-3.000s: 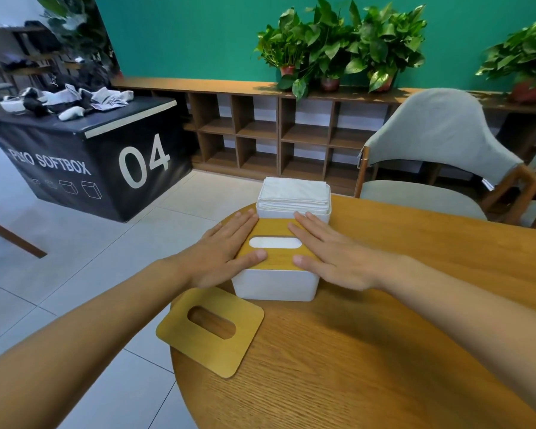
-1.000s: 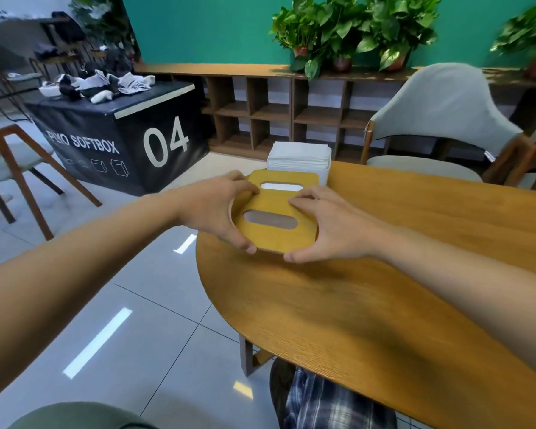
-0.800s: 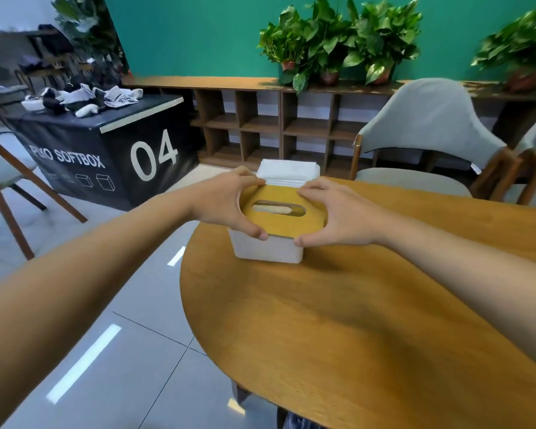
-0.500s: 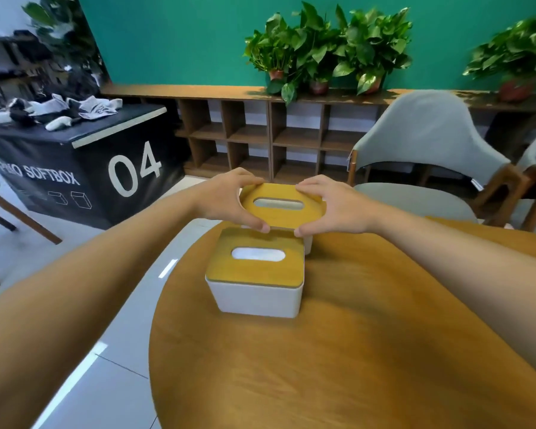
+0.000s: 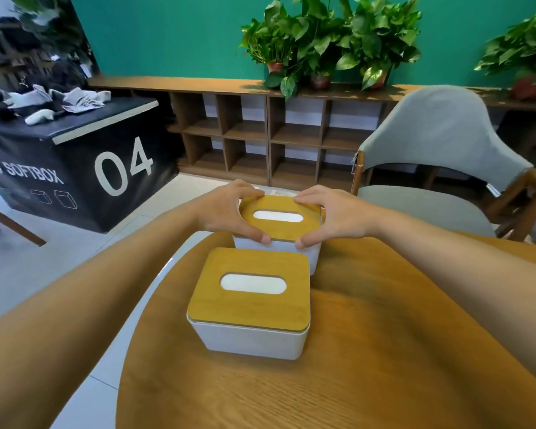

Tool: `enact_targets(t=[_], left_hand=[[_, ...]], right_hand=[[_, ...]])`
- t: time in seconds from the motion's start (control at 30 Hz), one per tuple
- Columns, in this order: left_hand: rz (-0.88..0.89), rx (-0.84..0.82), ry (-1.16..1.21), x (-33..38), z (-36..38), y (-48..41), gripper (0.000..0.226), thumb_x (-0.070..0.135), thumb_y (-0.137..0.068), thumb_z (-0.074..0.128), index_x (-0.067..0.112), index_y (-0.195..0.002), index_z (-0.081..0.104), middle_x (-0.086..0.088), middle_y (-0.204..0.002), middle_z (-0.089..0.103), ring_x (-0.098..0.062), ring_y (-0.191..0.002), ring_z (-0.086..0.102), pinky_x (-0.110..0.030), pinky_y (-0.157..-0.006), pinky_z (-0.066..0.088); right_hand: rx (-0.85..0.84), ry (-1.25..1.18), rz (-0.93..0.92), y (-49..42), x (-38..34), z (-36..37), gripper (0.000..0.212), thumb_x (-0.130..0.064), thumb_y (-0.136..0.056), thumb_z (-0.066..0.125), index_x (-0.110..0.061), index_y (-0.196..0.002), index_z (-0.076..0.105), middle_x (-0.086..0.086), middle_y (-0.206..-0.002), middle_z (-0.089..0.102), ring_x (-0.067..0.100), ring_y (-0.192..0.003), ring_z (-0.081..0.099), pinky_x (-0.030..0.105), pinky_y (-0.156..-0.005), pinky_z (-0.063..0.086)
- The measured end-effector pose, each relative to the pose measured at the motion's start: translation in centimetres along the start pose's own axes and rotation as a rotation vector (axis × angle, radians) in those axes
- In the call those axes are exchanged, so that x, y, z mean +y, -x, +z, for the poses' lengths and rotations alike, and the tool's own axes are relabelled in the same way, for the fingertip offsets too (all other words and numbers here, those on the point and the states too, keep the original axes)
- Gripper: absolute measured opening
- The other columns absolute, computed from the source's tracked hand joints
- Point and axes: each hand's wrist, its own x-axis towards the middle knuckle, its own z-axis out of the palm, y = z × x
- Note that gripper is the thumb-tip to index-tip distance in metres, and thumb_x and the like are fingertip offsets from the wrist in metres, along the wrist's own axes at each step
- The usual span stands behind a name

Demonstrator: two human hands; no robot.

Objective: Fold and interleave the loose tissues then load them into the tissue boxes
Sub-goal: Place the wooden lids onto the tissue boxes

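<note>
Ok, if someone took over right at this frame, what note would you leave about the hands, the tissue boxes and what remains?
Hands: the left hand and right hand both grip the far lid by its side edges.
Boxes: the far box stands at the back edge of the table with that lid on top; I cannot tell if it is fully seated. The near box has its near lid on, white showing in the slot.
Done: both boxes look loaded; no loose tissues in view.
Left: probably press the far lid home and let go.

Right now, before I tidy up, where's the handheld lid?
Mid head view: lid on the far box, gripped by left hand and right hand, behind the near box.
</note>
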Motion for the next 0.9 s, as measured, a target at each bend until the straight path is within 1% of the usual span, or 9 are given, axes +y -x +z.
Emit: enact_targets(t=[0.23, 0.33, 0.4, 0.5, 0.6, 0.67, 0.73, 0.83, 0.9], left_hand=[[-0.001, -0.064, -0.030, 0.3, -0.2, -0.1, 0.116, 0.071, -0.063, 0.083, 0.032, -0.160, 0.033, 0.010, -0.159, 0.035, -0.017, -0.142, 0.037, -0.038, -0.117, 0.034], [-0.020, -0.087, 0.048, 0.4, 0.1, 0.0, 0.109, 0.061, -0.070, 0.085, 0.032, -0.160, 0.030, 0.009, -0.160, 0.033, -0.011, -0.135, 0.036, -0.034, -0.113, 0.035], [-0.033, -0.091, 0.057, 0.5, 0.3, -0.2, 0.109, 0.060, -0.070, 0.086, 0.032, -0.159, 0.029, 0.009, -0.158, 0.031, -0.010, -0.130, 0.035, -0.031, -0.109, 0.036], [-0.055, -0.124, 0.034, 0.8, 0.0, -0.4, 0.117, 0.065, -0.067, 0.085, 0.032, -0.161, 0.025, 0.010, -0.159, 0.026, -0.016, -0.137, 0.035, -0.036, -0.115, 0.036], [-0.057, -0.195, 0.091, 0.5, 0.5, -0.2, 0.112, 0.063, -0.079, 0.078, 0.032, -0.165, 0.013, 0.013, -0.166, 0.015, -0.018, -0.149, 0.027, -0.037, -0.122, 0.029], [-0.050, -0.244, 0.153, 0.2, 1.6, 0.0, 0.113, 0.071, -0.082, 0.067, 0.035, -0.165, -0.001, 0.019, -0.170, -0.005, -0.015, -0.157, 0.012, -0.038, -0.127, 0.019], [-0.064, -0.241, 0.175, 0.0, 2.4, 0.0, 0.116, 0.077, -0.080, 0.059, 0.038, -0.165, -0.009, 0.024, -0.169, -0.018, -0.012, -0.159, 0.003, -0.039, -0.129, 0.014], [-0.094, -0.275, 0.123, 0.3, 2.6, -0.2, 0.118, 0.082, -0.078, 0.055, 0.039, -0.164, -0.014, 0.024, -0.168, -0.023, -0.012, -0.159, 0.002, -0.042, -0.129, 0.015], [-0.086, -0.263, 0.069, 0.4, 2.6, -0.4, 0.119, 0.086, -0.077, 0.051, 0.040, -0.162, -0.017, 0.024, -0.167, -0.025, -0.014, -0.160, 0.003, -0.045, -0.129, 0.016]], right_hand=[[-0.067, -0.011, 0.004, 0.0, 0.4, -0.2, 0.113, -0.073, -0.064, 0.078, -0.026, -0.156, 0.032, -0.012, -0.157, 0.028, 0.013, -0.141, 0.031, 0.037, -0.118, 0.031], [-0.111, -0.001, 0.011, -0.1, 0.5, -0.4, 0.115, -0.076, -0.065, 0.073, -0.028, -0.158, 0.027, -0.013, -0.160, 0.023, 0.014, -0.144, 0.028, 0.039, -0.120, 0.028], [-0.131, -0.003, 0.014, -0.1, 0.7, -0.3, 0.110, -0.072, -0.071, 0.073, -0.029, -0.159, 0.023, -0.012, -0.163, 0.020, 0.015, -0.146, 0.026, 0.038, -0.121, 0.026], [-0.134, -0.032, 0.009, 0.2, 0.8, 0.0, 0.103, -0.062, -0.080, 0.073, -0.027, -0.160, 0.019, -0.010, -0.165, 0.017, 0.014, -0.148, 0.022, 0.033, -0.119, 0.021], [-0.171, -0.047, 0.016, 0.3, 0.7, 0.3, 0.102, -0.064, -0.082, 0.068, -0.029, -0.161, 0.013, -0.014, -0.166, 0.008, 0.014, -0.150, 0.017, 0.036, -0.123, 0.019], [-0.178, -0.044, 0.022, 0.2, 0.9, 0.6, 0.098, -0.064, -0.087, 0.062, -0.030, -0.162, 0.009, -0.017, -0.166, 0.002, 0.014, -0.152, 0.011, 0.039, -0.125, 0.015], [-0.169, -0.033, 0.018, 0.4, 0.8, 1.1, 0.093, -0.064, -0.093, 0.055, -0.031, -0.162, 0.003, -0.018, -0.167, -0.004, 0.010, -0.153, 0.001, 0.039, -0.126, 0.008], [-0.163, 0.031, 0.012, 0.8, 1.1, 2.0, 0.088, -0.066, -0.096, 0.045, -0.033, -0.161, -0.004, -0.017, -0.167, -0.013, 0.006, -0.153, -0.012, 0.037, -0.125, 0.000], [-0.148, 0.076, 0.011, 0.8, 1.2, 2.1, 0.086, -0.067, -0.098, 0.041, -0.032, -0.161, -0.006, -0.017, -0.166, -0.016, 0.005, -0.152, -0.017, 0.036, -0.123, -0.002]])
